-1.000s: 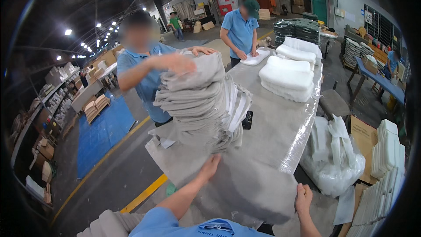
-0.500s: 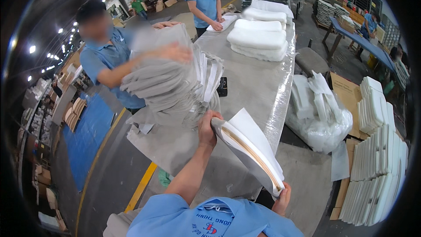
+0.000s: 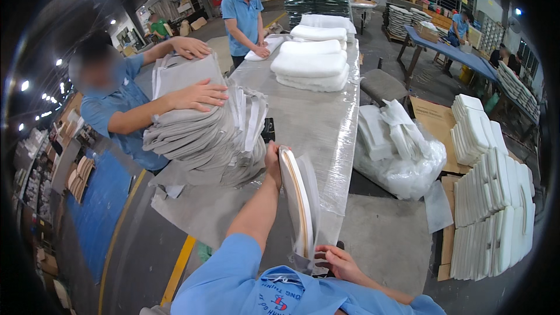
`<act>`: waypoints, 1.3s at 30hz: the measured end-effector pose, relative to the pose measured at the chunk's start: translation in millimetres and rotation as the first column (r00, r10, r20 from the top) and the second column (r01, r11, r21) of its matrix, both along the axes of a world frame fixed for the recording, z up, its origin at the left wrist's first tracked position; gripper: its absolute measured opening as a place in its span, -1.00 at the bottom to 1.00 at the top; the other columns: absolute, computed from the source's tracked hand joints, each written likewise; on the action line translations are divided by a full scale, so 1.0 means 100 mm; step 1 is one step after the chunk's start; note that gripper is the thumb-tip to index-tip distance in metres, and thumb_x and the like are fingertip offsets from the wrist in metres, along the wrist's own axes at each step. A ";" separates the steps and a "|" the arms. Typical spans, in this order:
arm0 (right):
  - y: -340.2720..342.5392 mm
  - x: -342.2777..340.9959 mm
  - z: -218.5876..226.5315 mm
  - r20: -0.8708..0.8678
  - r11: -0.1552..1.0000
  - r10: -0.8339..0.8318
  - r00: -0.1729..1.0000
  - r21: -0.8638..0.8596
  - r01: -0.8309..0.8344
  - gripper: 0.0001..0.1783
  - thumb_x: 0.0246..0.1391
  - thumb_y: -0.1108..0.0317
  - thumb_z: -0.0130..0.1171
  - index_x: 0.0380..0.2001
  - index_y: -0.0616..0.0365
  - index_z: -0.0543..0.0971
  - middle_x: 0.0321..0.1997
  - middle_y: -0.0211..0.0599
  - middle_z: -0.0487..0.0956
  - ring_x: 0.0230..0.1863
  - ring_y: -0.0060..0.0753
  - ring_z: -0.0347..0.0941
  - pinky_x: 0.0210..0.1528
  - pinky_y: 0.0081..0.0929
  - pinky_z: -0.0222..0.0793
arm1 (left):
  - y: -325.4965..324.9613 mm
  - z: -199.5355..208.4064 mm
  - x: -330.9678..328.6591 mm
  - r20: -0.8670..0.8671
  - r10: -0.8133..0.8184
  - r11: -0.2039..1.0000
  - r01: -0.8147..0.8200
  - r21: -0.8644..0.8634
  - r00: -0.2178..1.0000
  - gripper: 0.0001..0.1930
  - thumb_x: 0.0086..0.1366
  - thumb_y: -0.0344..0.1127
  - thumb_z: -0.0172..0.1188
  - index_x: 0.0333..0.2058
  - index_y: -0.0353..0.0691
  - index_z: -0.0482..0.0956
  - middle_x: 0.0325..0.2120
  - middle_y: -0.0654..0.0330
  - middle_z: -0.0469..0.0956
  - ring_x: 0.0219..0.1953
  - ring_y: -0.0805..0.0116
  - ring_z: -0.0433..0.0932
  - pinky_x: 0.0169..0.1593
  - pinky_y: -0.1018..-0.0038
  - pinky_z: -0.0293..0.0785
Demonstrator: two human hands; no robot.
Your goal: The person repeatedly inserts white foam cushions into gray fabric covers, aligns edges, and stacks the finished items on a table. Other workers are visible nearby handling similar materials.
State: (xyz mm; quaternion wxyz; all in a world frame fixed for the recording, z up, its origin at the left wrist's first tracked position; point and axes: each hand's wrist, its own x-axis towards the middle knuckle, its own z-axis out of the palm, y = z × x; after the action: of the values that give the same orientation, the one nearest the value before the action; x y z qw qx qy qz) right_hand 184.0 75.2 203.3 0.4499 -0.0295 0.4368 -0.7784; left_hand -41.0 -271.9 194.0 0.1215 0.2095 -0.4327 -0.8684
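Note:
A long, slightly bowed cushion panel (image 3: 301, 204) stands on edge in front of me, with white padding, a thin brown board layer and grey fabric along its side. My left hand (image 3: 273, 162) is closed round its far end. By the near lower end is my right hand (image 3: 343, 261), its fingers bent and apart; whether the fingertips touch the fabric there, I cannot tell. Left of the panel, a tall pile of grey fabric covers (image 3: 192, 134) rests on the table (image 3: 315, 119). A co-worker's hands (image 3: 201, 94) lie on top of that pile.
Stacked white padding (image 3: 309, 61) sits farther along the table, near another person (image 3: 242, 20). To the right are a clear plastic bag of white pieces (image 3: 402, 163), tall stacks of white pads (image 3: 487, 216) and a grey stool (image 3: 383, 86).
The panel has swung more upright and its near end has moved left. My right hand has loosened from that end. The co-worker's hand settles on the pile. The whole view has shifted.

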 end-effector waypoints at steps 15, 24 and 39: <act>-1.74 -2.66 -0.06 -0.904 0.888 0.042 0.426 0.230 0.399 -0.57 0.20 0.35 0.23 0.15 0.07 0.61 0.10 -0.17 0.58 0.03 -0.21 0.53 0.06 -0.37 0.44 | 0.88 -0.07 0.66 -0.154 -0.002 0.901 -0.065 -0.429 0.988 -0.27 0.41 -0.11 0.19 0.42 -0.32 0.19 0.33 0.04 0.34 0.34 0.23 0.34 0.39 0.33 0.21; -2.09 -2.72 -0.10 -0.911 0.892 -0.011 0.412 0.177 0.416 -0.80 0.22 0.32 0.24 -0.24 0.22 0.72 -0.08 -0.19 0.65 -0.04 -0.22 0.57 0.06 -0.40 0.45 | 0.67 0.06 0.56 0.161 0.302 0.650 -0.080 -0.756 0.940 -0.54 0.29 -0.28 0.12 0.15 -0.26 0.58 0.05 -0.16 0.60 0.12 -0.08 0.56 0.20 0.21 0.41; -2.12 -2.52 -0.30 -0.786 0.846 -0.392 0.477 -0.104 0.523 -0.83 0.25 0.45 0.17 -0.33 0.23 0.73 -0.13 -0.17 0.68 -0.06 -0.27 0.58 0.07 -0.37 0.46 | 0.85 0.14 0.38 -0.042 0.458 0.427 -0.261 -0.866 0.888 -0.76 0.48 -0.31 0.04 -0.12 -0.37 0.59 -0.16 -0.06 0.60 -0.07 -0.04 0.58 0.01 0.18 0.46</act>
State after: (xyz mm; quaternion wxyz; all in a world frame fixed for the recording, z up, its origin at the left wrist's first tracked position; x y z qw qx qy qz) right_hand -68.1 -136.5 173.3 -0.0109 -0.2138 0.6366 -0.7409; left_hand -2.8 -187.3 208.0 0.3472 0.2959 -0.7560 -0.4693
